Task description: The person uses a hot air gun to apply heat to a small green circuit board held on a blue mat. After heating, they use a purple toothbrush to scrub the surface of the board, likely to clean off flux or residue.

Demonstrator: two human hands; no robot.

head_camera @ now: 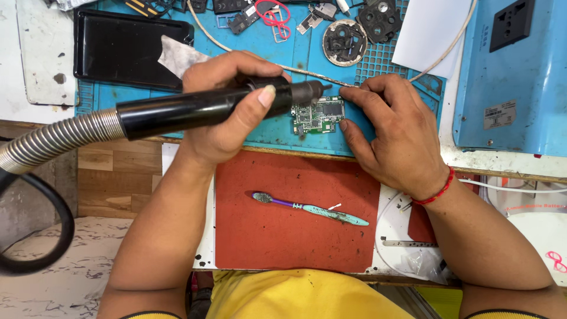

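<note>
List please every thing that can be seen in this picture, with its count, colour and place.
hot-air handpiece: 1, black, ribbed metal hose, held over the board
circuit board: 1, green, on the blue mat
blue mat: 1, blue, back of the bench
red mat: 1, red, near edge
toothbrush: 1, purple and teal, dirty, on the red mat
black tray: 1, black, upper left
small phone parts: several, black and grey, top of the blue mat
blue unit: 1, blue, right
left hand: grips the handpiece
right hand: red wrist thread, fingertips at the board
</note>
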